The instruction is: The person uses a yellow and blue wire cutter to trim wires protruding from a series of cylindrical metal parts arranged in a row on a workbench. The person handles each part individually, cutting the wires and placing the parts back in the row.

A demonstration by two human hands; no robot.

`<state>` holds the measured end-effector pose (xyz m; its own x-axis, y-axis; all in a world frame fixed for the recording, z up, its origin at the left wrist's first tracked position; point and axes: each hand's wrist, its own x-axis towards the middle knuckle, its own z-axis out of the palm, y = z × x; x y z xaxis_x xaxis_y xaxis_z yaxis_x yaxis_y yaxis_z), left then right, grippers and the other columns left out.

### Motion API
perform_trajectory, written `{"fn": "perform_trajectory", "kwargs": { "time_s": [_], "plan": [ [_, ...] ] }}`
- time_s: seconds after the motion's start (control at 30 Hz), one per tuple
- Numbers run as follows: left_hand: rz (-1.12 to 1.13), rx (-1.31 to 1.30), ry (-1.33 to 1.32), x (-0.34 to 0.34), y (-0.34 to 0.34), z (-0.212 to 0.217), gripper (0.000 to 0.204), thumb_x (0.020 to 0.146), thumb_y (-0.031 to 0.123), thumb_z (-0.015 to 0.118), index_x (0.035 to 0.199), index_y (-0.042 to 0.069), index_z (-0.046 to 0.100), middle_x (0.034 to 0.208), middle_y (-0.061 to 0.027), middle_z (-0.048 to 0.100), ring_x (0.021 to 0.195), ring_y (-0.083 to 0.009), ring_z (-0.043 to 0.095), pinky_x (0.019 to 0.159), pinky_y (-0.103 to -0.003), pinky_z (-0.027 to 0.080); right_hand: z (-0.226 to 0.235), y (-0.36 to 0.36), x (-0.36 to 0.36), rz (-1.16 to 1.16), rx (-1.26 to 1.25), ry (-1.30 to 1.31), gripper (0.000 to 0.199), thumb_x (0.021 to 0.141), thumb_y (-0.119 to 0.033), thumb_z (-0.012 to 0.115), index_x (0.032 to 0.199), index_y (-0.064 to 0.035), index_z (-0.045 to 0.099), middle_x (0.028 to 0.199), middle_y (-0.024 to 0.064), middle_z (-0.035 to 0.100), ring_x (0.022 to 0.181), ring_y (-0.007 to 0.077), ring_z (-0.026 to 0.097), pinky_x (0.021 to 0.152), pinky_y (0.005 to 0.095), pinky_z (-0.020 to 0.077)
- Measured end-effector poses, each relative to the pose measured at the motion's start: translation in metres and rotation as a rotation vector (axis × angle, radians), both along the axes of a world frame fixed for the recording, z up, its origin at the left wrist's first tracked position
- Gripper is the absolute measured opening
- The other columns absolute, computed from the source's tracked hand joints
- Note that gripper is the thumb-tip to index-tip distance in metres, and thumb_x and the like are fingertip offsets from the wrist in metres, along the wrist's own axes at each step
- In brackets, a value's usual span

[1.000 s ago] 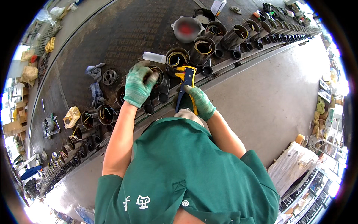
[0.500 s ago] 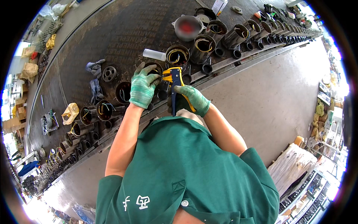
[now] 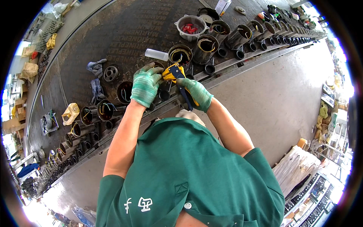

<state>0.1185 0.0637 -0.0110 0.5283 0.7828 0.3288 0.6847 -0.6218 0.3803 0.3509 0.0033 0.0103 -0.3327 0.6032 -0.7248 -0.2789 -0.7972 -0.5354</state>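
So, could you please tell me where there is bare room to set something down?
The widest bare patch of the dark table lies between the grey bowl, the white tube and the grey gloves. The near edge is crowded with metal cylinders, the left hand, the right hand and its pliers.

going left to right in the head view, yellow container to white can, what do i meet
Yellowish translucent plastic container, blue-grey fabric gloves, round dark metal disc, green-gloved left hand, yellow-and-navy hand tool, green-gloved right hand, white cylindrical can.
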Motion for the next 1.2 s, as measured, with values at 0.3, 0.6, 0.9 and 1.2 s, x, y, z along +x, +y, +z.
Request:
{"fn": "perform_trajectory", "kwargs": {
  "time_s": [0.3,0.6,0.9,1.2],
  "plan": [
    [0.03,-0.028,-0.066,-0.002,-0.005,-0.004,0.016,0.078,0.006,0.081,0.095,0.004,0.081,0.122,-0.007,0.077,0.129,-0.0315,0.063,0.108,-0.044,0.053,-0.03,-0.029,0.006,-0.142,-0.014,0.468,0.039,0.101,-0.036,0.068,0.121,-0.0027,0.065,0.108,0.0146,0.07,0.099,0.0323,0.07,0.093,0.0504,0.0577],
    [0.075,-0.073,-0.139,-0.001,-0.005,0.002,0.028,0.08,0.01,0.084,0.107,0.005,0.078,0.129,-0.0097,0.073,0.128,-0.0346,0.063,0.107,-0.048,0.052,-0.021,-0.036,0.023,-0.17,0.088,0.24,0.036,0.102,-0.034,0.067,0.12,-0.0027,0.064,0.104,0.0141,0.071,0.094,0.0261,0.071,0.088,0.0437,0.0589],
    [0.148,-0.016,0.241,0.065,0.028,0.018,0.039,0.089,0.038,0.08,0.121,0.016,0.078,0.141,-0.005,0.066,0.146,-0.0344,0.046,0.123,-0.056,0.027,-0.027,-0.039,0.053,-0.215,0.212,0.151,0.034,0.104,-0.032,0.066,0.124,-0.0049,0.064,0.102,0.0038,0.069,0.091,0.0152,0.069,0.084,0.0325,0.0576],
    [0.271,-0.113,0.017,0.089,0.049,-0.004,0.014,0.09,0.023,0.079,0.098,0.012,0.079,0.109,-0.0073,0.077,0.112,-0.0301,0.07,0.101,-0.051,0.047,-0.033,-0.031,0.085,-0.162,0.223,0.186,0.035,0.104,-0.033,0.065,0.122,-0.0026,0.064,0.102,0.007,0.073,0.09,0.0176,0.072,0.084,0.0343,0.0591]
  ]
}}
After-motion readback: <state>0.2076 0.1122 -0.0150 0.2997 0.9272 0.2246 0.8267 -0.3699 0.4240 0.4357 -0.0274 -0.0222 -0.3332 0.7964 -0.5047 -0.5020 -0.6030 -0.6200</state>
